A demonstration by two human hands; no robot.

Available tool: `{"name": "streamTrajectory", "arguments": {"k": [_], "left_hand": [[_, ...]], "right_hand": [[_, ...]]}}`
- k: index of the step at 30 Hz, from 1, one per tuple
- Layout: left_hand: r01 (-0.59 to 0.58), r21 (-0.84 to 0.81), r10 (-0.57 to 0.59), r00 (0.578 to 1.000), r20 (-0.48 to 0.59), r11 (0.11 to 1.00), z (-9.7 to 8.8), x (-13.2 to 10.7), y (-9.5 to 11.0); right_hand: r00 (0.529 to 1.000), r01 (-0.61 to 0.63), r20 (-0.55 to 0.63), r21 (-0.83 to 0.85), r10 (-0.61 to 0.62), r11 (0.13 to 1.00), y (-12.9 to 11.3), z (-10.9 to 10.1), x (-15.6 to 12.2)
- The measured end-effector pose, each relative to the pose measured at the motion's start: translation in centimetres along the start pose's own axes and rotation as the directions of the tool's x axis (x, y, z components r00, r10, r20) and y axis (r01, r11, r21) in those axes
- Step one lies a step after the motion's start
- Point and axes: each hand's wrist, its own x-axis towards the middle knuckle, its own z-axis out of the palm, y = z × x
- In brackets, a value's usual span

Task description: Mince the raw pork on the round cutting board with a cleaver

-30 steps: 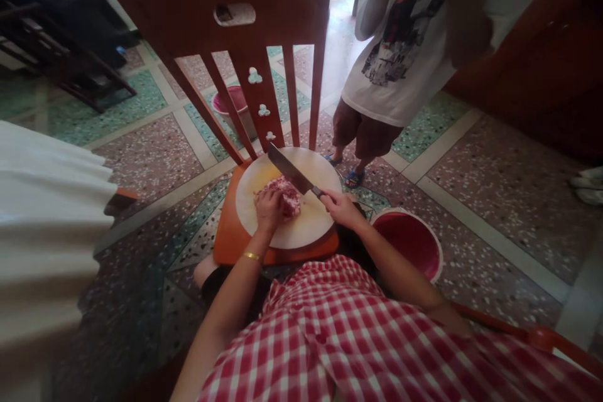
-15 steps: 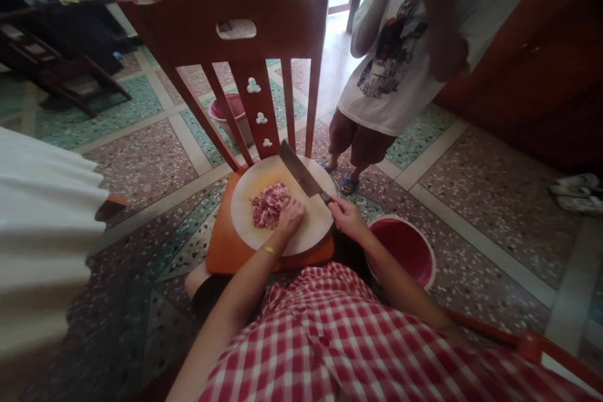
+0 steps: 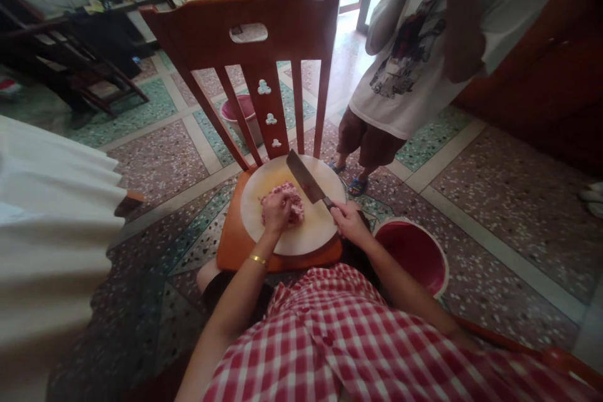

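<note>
Fingers of the right hand [image 3: 347, 221] are closed around the dark handle of a cleaver [image 3: 306, 179], whose broad blade slants away to the far left over the board, its tip near the far edge; whether the blade touches the surface cannot be told. Bent and loosely gathered, the fingers of the left hand [image 3: 276, 212] rest on the chopped meat [image 3: 296, 202], though it cannot be seen whether they pinch any of it. This red and white meat lies in a heap left of the cleaver, on a round, pale cutting board [image 3: 318, 235] set on the seat of a wooden chair [image 3: 292, 25]. A gold-coloured bracelet [image 3: 257, 259] circles the left wrist, and a red and white checked garment [image 3: 330, 339] covers the lap. Beside the chair, near the right forearm, stands a bucket [image 3: 414, 254] with a red inside. Beyond the board, another person in a white printed shirt [image 3: 396, 88] and blue sandals stands on the speckled floor [image 3: 509, 201].
</note>
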Motion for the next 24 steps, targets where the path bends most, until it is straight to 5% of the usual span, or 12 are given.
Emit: {"name": "streamTrajectory", "arguments": {"k": [2,7,12,16,19,22,24], "left_hand": [[0.07,-0.018,-0.071,0.997,-0.037,0.997,-0.9,0.3,-0.5],[0.014,-0.019,-0.014,1.0,0.001,1.0,-1.0,0.1,-1.0],[0.021,0.003,-0.021,0.999,0.05,1.0,-0.8,-1.1,-2.0],[0.114,-0.073,-0.119,0.991,-0.062,0.991,-1.2,-2.9,-3.2],[0.235,-0.215,-0.272,0.948,-0.167,0.948,-1.1,-4.7,-4.1],[0.323,-0.373,-0.418,0.884,-0.211,0.87,-0.8,-6.2,-4.9],[0.337,-0.416,-0.439,0.881,-0.177,0.845,-0.4,-6.5,-5.5]], "right_hand": [[0.995,-0.085,0.066,0.103,0.078,0.991,-0.1,1.4,-0.1],[0.973,-0.16,0.194,0.188,0.123,0.969,-0.2,4.9,-0.3],[0.99,-0.128,0.081,0.18,0.115,0.975,-0.1,4.0,-0.1],[0.998,0.068,0.017,-0.014,-0.068,0.998,0.3,2.6,-0.1],[0.984,0.175,0.045,-0.206,-0.17,0.963,0.7,3.4,0.0],[0.986,0.133,0.145,-0.383,-0.082,0.914,0.9,4.9,0.0],[0.989,0.097,0.146,-0.434,-0.037,0.896,1.0,5.4,0.1]]}}
